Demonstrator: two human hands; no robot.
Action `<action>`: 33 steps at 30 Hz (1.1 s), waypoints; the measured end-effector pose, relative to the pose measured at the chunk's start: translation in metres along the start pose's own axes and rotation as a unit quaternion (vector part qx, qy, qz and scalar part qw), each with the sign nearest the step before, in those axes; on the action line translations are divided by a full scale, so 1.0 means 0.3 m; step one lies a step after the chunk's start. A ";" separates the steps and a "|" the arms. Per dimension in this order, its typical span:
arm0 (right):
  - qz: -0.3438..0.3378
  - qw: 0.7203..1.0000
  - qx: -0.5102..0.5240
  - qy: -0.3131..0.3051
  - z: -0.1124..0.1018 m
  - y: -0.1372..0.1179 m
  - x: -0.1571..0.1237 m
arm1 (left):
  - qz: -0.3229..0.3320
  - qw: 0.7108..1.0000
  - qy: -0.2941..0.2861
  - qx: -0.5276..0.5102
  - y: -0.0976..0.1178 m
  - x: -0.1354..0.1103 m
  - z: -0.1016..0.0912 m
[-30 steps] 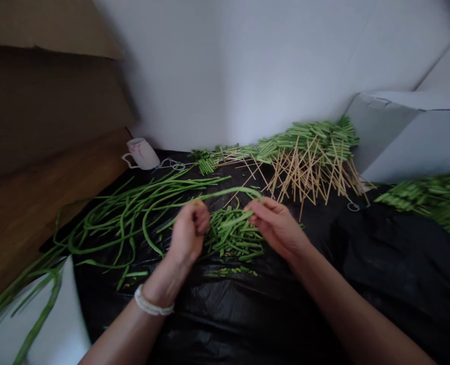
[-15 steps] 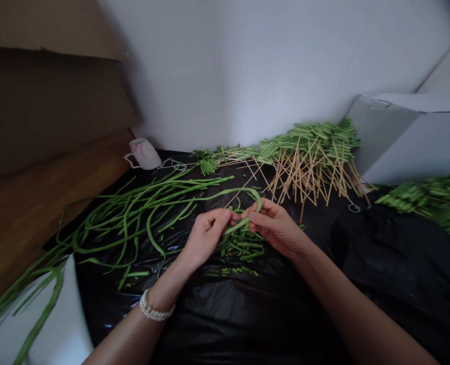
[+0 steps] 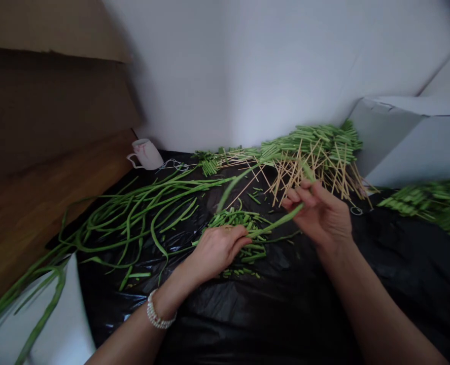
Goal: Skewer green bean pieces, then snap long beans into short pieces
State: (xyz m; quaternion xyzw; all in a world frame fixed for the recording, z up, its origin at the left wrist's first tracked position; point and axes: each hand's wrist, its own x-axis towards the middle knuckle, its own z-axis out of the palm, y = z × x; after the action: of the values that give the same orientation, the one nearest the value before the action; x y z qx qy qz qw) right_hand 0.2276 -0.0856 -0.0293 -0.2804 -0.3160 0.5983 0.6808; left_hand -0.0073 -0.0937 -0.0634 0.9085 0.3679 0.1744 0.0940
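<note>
My left hand pinches one end of a long green bean low over a small heap of cut bean pieces on the black plastic sheet. My right hand grips the same bean further along, raised and to the right. The bean's free part blurs as it loops up and left. A sprawl of whole long beans lies left of my hands.
A pile of bean pieces on wooden skewers lies by the white wall, another skewered pile at right. A white mug stands at the back left. A white box sits at right, a wooden surface at left.
My right hand has pulled the bean up and to the right. My left hand has dropped onto the heap of cut pieces, still holding the bean's end.
</note>
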 end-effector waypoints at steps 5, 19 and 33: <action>-0.090 0.996 -0.010 0.017 -0.042 -0.068 0.011 | -0.117 0.988 0.098 0.004 -0.080 -0.008 -0.016; 0.056 0.945 -0.300 -0.117 0.056 0.173 -0.035 | -0.162 0.864 -0.011 -0.477 -0.024 0.006 -0.030; 0.059 0.948 -0.296 -0.098 0.052 0.184 -0.027 | -0.128 0.861 -0.260 -0.418 -0.088 0.121 -0.184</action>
State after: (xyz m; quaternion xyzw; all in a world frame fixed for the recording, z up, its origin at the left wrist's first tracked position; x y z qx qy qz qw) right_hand 0.1798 -0.0866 -0.0619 -0.4271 -0.5272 0.5417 0.4962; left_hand -0.0212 -0.0471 -0.0115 0.7412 0.3356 0.0553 0.5787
